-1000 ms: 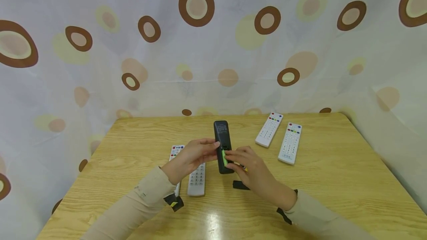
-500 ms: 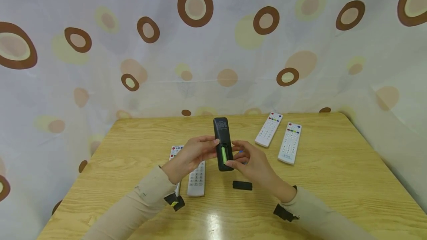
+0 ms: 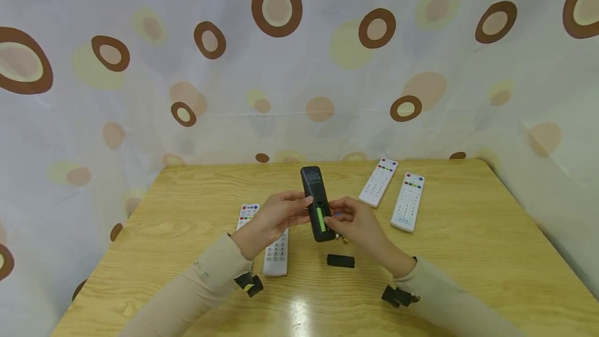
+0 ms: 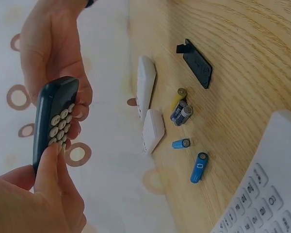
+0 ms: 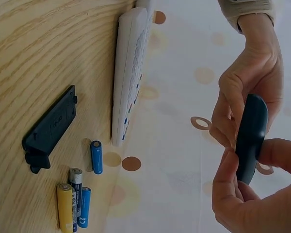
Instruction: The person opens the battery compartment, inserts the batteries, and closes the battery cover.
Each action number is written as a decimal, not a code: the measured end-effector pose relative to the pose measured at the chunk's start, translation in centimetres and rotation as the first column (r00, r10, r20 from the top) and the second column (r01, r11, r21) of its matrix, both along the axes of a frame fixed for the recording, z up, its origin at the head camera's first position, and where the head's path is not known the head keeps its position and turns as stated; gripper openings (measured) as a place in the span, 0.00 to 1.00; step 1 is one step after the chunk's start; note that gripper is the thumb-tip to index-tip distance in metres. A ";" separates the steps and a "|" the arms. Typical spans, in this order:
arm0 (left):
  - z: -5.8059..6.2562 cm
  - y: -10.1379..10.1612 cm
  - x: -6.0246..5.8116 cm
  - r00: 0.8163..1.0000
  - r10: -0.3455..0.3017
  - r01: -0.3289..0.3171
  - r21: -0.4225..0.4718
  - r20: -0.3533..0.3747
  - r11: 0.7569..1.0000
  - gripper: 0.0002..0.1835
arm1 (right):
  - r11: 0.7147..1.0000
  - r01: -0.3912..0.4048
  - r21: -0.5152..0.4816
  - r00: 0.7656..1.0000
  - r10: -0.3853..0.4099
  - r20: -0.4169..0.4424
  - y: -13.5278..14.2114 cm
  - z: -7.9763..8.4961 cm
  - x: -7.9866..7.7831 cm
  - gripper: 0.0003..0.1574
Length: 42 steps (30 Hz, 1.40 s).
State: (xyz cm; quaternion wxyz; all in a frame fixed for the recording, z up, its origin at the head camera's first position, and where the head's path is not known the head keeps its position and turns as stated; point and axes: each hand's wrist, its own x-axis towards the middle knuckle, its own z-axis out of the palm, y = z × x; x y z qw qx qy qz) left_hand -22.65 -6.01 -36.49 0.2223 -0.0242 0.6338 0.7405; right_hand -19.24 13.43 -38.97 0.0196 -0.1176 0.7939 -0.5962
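Observation:
A black remote control is held above the table, back side up, its battery compartment uncovered. One green battery lies lengthwise in that compartment. My left hand grips the remote's left edge, the thumb on its back and fingertips against the buttons, as the left wrist view shows. My right hand pinches the lower right edge, thumb beside the battery and fingers underneath. On the table below lies the black battery cover. Close to it are a yellow battery and several others, including a blue battery.
Two white remotes lie button side up at the right, one farther back and one nearer. At the left, my left arm partly covers another white remote and one beside it. A patterned curtain hangs behind the table.
A second ago my right fingers pressed on the green battery; it now lies flatter in the compartment and they hold the remote's edge. The remote's lower end has swung slightly right.

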 end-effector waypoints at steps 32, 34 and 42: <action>-0.8 -1.2 0.0 0.999 -0.007 0.006 0.019 0.043 1.000 0.25 | 0.673 -0.185 0.716 0.809 0.518 -0.278 5.5 -5.1 -3.9 0.11; -0.9 -1.1 0.1 0.999 -0.008 0.007 0.016 0.044 1.000 0.25 | 0.648 -0.195 0.736 0.804 0.536 -0.259 5.5 -5.4 -3.9 0.10; -0.9 -0.8 0.2 0.999 -0.025 0.025 0.000 0.031 1.000 0.23 | 0.583 -0.167 0.795 0.803 0.548 -0.234 5.4 -5.2 -3.9 0.10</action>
